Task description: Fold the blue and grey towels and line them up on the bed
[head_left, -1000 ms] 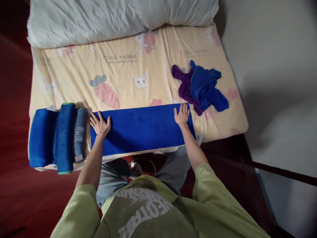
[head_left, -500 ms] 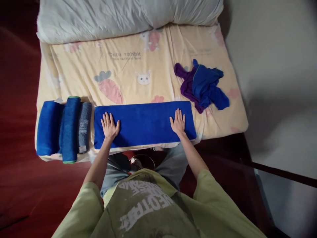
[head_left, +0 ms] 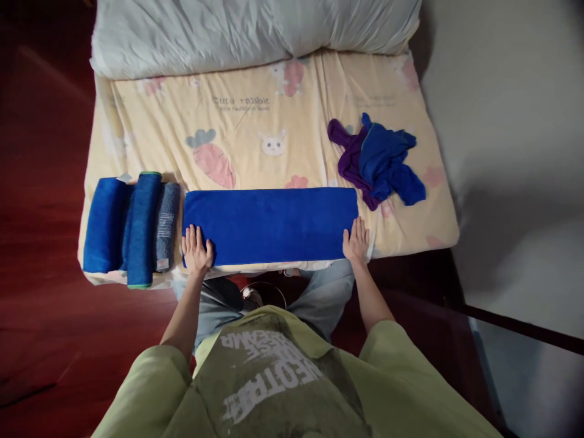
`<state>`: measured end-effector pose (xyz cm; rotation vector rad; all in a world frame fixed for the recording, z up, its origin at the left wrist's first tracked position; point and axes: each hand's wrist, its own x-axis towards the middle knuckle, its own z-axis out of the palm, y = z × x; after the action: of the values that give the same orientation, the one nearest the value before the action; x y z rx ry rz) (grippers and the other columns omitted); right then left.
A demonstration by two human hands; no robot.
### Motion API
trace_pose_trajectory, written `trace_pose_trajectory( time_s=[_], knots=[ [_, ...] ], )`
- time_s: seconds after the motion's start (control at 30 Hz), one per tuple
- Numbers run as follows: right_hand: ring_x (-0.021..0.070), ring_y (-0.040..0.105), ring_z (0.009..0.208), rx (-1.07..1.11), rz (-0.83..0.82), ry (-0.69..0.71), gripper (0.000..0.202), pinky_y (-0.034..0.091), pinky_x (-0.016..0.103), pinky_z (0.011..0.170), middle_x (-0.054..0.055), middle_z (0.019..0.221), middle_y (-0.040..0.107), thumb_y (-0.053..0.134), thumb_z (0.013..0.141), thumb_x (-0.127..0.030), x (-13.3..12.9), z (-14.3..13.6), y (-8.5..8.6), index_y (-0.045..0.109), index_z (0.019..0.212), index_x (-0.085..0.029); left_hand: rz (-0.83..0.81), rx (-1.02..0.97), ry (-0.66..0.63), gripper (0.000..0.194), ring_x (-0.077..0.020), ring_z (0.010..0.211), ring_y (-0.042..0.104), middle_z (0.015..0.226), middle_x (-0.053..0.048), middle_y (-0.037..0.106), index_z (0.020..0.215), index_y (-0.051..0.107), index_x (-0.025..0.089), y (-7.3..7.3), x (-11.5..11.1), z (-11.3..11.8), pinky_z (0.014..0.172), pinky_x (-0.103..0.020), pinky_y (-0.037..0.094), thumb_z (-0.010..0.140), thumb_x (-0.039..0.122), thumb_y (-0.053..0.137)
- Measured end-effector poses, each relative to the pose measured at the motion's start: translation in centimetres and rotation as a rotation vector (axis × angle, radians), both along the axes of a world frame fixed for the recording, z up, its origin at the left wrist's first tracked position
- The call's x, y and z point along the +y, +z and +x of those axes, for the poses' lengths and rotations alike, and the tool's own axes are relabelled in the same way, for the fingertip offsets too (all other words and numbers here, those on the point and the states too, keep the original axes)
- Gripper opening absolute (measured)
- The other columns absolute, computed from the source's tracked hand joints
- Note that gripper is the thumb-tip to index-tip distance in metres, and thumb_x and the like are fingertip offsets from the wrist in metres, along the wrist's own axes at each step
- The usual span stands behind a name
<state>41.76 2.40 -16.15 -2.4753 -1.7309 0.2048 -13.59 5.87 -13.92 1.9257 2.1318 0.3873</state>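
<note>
A blue towel lies spread as a long flat rectangle along the near edge of the bed. On its near left corner rests my left hand, open with the palm down. My right hand, also open and palm down, lies over the towel's right edge near the front corner. Neither hand grips the cloth. Left of the towel sit a rolled bright blue towel, a rolled blue towel with green edging and a rolled grey-blue towel.
A crumpled blue cloth and a purple cloth lie together on the right of the bed. The yellow rabbit-print sheet covers the mattress. A pale quilt is bunched at the back. A grey wall stands on the right.
My hands have slid toward the towel's near corners, the right one also outward to the right edge. The towel stays flat. The whole view has shifted slightly.
</note>
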Motion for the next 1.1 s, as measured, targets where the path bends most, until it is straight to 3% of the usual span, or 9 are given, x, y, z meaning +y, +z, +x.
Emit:
trace_pose_trajectory(
  time_s=[0.2, 0.37, 0.53, 0.63, 0.73, 0.8, 0.87, 0.97, 1.1],
  knots=[
    [0.0206, 0.009, 0.162, 0.017, -0.057, -0.012, 0.069, 0.008, 0.049, 0.132, 0.014, 0.174, 0.015, 0.014, 0.107, -0.042, 0.3, -0.5, 0.6, 0.018, 0.167, -0.007, 0.051, -0.016, -0.001, 0.07, -0.0282, 0.161, 0.014, 0.171, -0.018, 0.023, 0.162, 0.033, 0.006, -0.2, -0.1, -0.1, 0.13, -0.05, 0.01, 0.101, 0.041, 0.035],
    [0.0263, 0.012, 0.162, 0.084, -0.128, -0.057, 0.07, 0.007, 0.053, 0.131, 0.017, 0.172, 0.019, 0.025, 0.104, -0.038, 1.1, -1.5, 2.9, 0.026, 0.163, -0.001, 0.038, -0.091, -0.007, 0.07, -0.0325, 0.161, 0.014, 0.169, -0.023, 0.025, 0.159, 0.037, 0.002, 1.6, -0.3, 0.1, 0.129, -0.057, 0.01, 0.099, 0.038, 0.035],
    [0.029, 0.015, 0.161, 0.193, 0.209, -0.094, 0.068, 0.017, 0.06, 0.129, 0.014, 0.171, 0.027, 0.029, 0.101, -0.043, -2.1, -6.6, 5.6, 0.039, 0.16, -0.013, 0.089, -0.182, -0.032, 0.068, -0.0301, 0.162, 0.007, 0.173, -0.016, 0.016, 0.162, 0.035, 0.014, 1.9, -7.9, 1.4, 0.13, -0.059, 0.013, 0.098, 0.036, 0.038],
    [0.0323, 0.041, 0.151, 0.566, 0.391, -0.298, 0.065, 0.04, 0.057, 0.12, 0.012, 0.16, 0.047, 0.032, 0.097, -0.056, -7.8, -13.1, 4.5, 0.051, 0.152, -0.027, -0.1, -0.327, -0.1, 0.06, -0.0272, 0.155, 0.033, 0.164, -0.01, 0.042, 0.155, 0.049, 0.029, 0.2, -15.6, 2.0, 0.127, -0.046, 0.031, 0.096, 0.036, 0.042],
    [0.0303, 0.071, 0.118, 1.245, 0.342, -0.711, 0.039, 0.061, 0.052, 0.096, -0.006, 0.114, 0.077, 0.047, 0.086, -0.062, -13.6, -20.4, 1.7, 0.066, 0.117, -0.048, -0.482, -0.457, -0.316, 0.046, -0.0306, 0.125, 0.066, 0.129, -0.011, 0.072, 0.132, 0.069, 0.028, -1.0, -20.5, 2.1, 0.11, -0.042, 0.051, 0.091, 0.04, 0.05],
    [0.0262, 0.077, 0.083, 1.372, 0.245, -0.785, 0.025, 0.066, 0.045, 0.075, -0.007, 0.077, 0.074, 0.053, 0.082, -0.059, -15.8, -23.8, 0.2, 0.067, 0.093, -0.042, -0.585, -0.472, -0.355, 0.04, -0.0289, 0.109, 0.073, 0.113, -0.009, 0.078, 0.119, 0.074, 0.028, -1.1, -21.3, 2.0, 0.1, -0.038, 0.055, 0.091, 0.04, 0.05],
    [0.0196, 0.074, 0.067, 1.463, 0.197, -0.825, 0.015, 0.065, 0.034, 0.066, -0.006, 0.065, 0.067, 0.064, 0.078, -0.047, -16.4, -25.4, -0.4, 0.066, 0.082, -0.033, -0.563, -0.458, -0.279, 0.04, -0.0268, 0.105, 0.075, 0.109, -0.008, 0.079, 0.116, 0.075, 0.026, -0.9, -20.6, 1.9, 0.098, -0.036, 0.055, 0.092, 0.039, 0.045],
    [0.0105, 0.07, 0.065, 1.763, 0.222, -0.965, 0.005, 0.061, 0.018, 0.064, -0.002, 0.073, 0.07, 0.069, 0.081, -0.025, -15.0, -25.4, 0.3, 0.068, 0.086, -0.025, -0.527, -0.445, -0.162, 0.043, -0.0258, 0.105, 0.074, 0.109, -0.008, 0.079, 0.117, 0.073, 0.021, -0.6, -19.2, 2.0, 0.097, -0.035, 0.055, 0.093, 0.036, 0.04],
    [0.0083, 0.069, 0.069, 2.077, 0.233, -1.079, 0.013, 0.06, 0.015, 0.064, 0.001, 0.091, 0.074, 0.062, 0.091, -0.011, -12.4, -25.9, 2.1, 0.07, 0.092, -0.021, -0.534, -0.433, -0.163, 0.042, -0.0261, 0.106, 0.074, 0.111, -0.009, 0.079, 0.118, 0.072, 0.02, -0.6, -19.1, 2.3, 0.097, -0.036, 0.054, 0.093, 0.035, 0.041]
  ],
)
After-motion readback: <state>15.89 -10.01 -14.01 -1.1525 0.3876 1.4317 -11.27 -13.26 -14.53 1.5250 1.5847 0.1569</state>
